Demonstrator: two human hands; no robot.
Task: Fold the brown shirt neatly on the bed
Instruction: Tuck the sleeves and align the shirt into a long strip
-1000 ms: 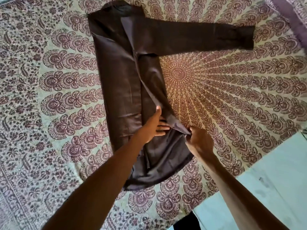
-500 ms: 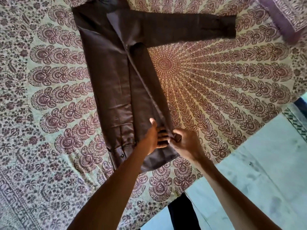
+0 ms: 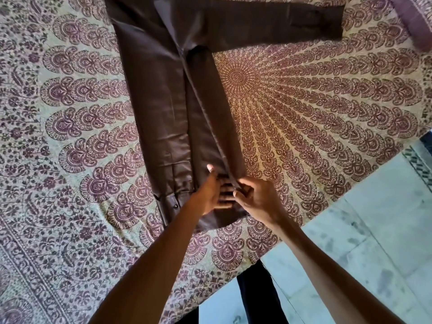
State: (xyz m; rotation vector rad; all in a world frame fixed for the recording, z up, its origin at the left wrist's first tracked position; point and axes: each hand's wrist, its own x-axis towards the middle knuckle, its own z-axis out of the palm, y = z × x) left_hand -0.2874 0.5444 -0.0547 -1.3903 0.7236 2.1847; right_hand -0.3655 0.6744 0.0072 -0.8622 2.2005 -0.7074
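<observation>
Shirt first: in the head view we see it lying flat on the bed, its body running from the top edge of the view down toward us, the right side folded in so a long raised edge runs down its right part. One sleeve stretches flat to the right, well apart from the hands. A button shows near the hem on the left part.

Our left hand rests flat on the lower shirt, fingers spread and released, thumb pointing up the cloth. Our right hand is just beside it, touching its fingers, and pinches the folded edge between thumb and fingertips.

Pale floor shows at lower right, beyond the bed's edge.
</observation>
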